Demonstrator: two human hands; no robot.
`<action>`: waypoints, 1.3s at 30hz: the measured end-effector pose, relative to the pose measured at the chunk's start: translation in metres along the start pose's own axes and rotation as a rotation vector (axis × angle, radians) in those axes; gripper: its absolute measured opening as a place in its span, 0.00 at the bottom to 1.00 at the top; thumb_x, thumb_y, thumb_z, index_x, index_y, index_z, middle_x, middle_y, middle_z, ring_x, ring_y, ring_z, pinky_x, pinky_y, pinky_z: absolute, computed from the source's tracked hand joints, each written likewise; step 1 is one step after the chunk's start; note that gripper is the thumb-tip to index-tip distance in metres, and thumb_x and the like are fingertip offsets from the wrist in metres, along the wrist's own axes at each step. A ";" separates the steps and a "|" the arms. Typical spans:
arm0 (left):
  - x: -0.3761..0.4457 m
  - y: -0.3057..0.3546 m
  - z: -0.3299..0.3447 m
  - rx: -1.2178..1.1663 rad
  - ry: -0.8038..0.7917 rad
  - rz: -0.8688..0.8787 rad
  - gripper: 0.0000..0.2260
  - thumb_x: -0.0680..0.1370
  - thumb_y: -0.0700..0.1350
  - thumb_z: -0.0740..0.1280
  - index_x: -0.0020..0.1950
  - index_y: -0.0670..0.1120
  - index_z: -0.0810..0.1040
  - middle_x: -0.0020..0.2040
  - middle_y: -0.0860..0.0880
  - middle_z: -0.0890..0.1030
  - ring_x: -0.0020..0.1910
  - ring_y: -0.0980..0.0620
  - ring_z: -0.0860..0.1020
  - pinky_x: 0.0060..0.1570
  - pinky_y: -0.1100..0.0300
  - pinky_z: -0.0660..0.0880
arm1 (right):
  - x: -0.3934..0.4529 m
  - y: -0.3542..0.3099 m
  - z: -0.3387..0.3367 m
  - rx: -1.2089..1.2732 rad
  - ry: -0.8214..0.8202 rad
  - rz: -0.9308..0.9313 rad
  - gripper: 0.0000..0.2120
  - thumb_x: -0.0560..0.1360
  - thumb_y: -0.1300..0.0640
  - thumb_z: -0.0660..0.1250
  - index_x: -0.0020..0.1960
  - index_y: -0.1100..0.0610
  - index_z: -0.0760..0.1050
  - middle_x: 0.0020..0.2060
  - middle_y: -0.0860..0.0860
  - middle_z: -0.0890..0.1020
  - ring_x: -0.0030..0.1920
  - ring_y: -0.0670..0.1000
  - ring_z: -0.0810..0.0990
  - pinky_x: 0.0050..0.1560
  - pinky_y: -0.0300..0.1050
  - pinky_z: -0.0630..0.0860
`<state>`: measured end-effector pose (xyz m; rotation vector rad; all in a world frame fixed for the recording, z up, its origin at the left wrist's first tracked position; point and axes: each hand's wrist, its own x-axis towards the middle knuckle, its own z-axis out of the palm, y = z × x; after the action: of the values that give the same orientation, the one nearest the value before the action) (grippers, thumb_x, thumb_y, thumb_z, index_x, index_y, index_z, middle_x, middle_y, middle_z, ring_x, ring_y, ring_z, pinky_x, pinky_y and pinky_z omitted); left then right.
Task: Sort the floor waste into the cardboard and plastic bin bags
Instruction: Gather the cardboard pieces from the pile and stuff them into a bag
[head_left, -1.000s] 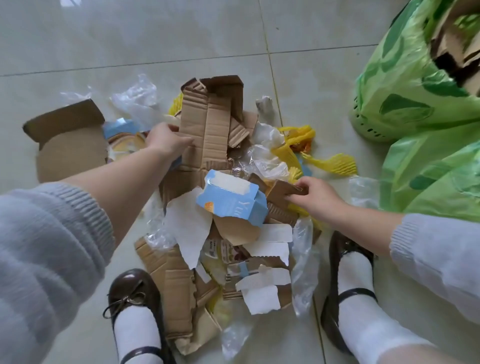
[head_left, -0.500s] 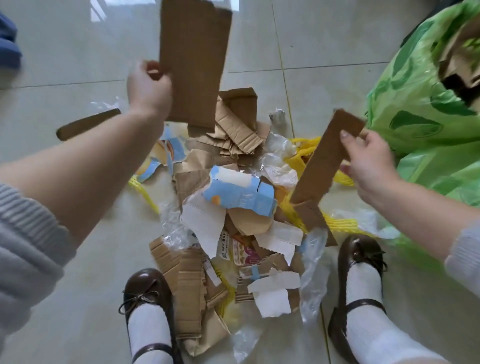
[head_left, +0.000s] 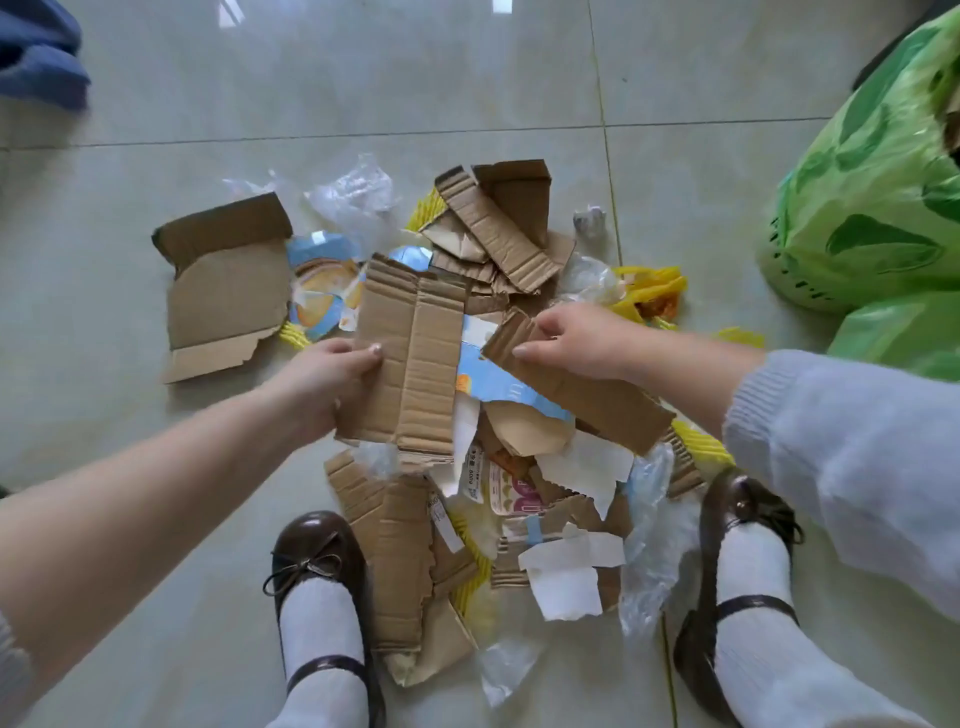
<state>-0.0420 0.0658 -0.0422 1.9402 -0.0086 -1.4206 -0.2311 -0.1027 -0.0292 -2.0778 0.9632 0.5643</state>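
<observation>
Fingers first: our left hand (head_left: 332, 376) pinches the wide corrugated panel (head_left: 410, 358) at its left edge, thumb on top and the other fingers curled under it. Our right hand (head_left: 576, 340) grips the narrow cardboard strip (head_left: 582, 387) near its upper end, fingers curled over the edge. Both pieces are held just above the floor pile (head_left: 493, 467), not yet in a bag.

Largest thing in view: the green bin bag (head_left: 872, 208) at far right, mouth mostly out of frame. A second green bag (head_left: 898, 332) sits just below it. We cannot tell from here which takes cardboard and which plastic.

Next down: the pile between our shoes, a mix of brown cardboard, white paper, a blue printed carton (head_left: 498, 379) and clear plastic film (head_left: 649, 551). A flat box flap (head_left: 223, 291) lies apart on the left.

To do this step well, we judge: stack the strip onto the panel so one hand carries both, then swing right to the cardboard bag. The panel is wide and creased, so fold it along a flute line if the bag mouth is tight. Check no film clings to the undersides before dropping. Yellow mesh (head_left: 649, 291) and the small crumpled wad (head_left: 589, 218) go later with plastics.
</observation>
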 end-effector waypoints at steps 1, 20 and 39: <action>0.000 -0.004 0.002 0.001 0.003 -0.003 0.06 0.79 0.44 0.64 0.53 0.43 0.76 0.48 0.45 0.80 0.42 0.50 0.78 0.34 0.57 0.78 | 0.000 0.002 0.007 -0.025 -0.006 -0.001 0.15 0.75 0.44 0.65 0.38 0.55 0.72 0.34 0.50 0.73 0.38 0.51 0.72 0.32 0.43 0.64; -0.010 0.006 0.006 -0.049 -0.028 0.111 0.04 0.80 0.39 0.61 0.48 0.45 0.74 0.48 0.45 0.80 0.49 0.47 0.80 0.51 0.49 0.77 | -0.006 0.047 -0.009 0.759 0.250 0.090 0.03 0.73 0.60 0.70 0.47 0.55 0.79 0.42 0.52 0.82 0.44 0.52 0.81 0.47 0.47 0.78; 0.000 -0.015 0.017 -0.060 -0.032 0.074 0.15 0.76 0.37 0.67 0.62 0.41 0.73 0.54 0.44 0.81 0.52 0.47 0.81 0.44 0.53 0.78 | -0.017 0.022 0.039 -0.084 -0.012 -0.086 0.15 0.70 0.53 0.72 0.38 0.50 0.64 0.36 0.46 0.72 0.43 0.52 0.73 0.33 0.41 0.66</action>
<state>-0.0623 0.0678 -0.0525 1.8495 -0.0517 -1.3870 -0.2619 -0.0741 -0.0517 -2.1764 0.8518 0.5811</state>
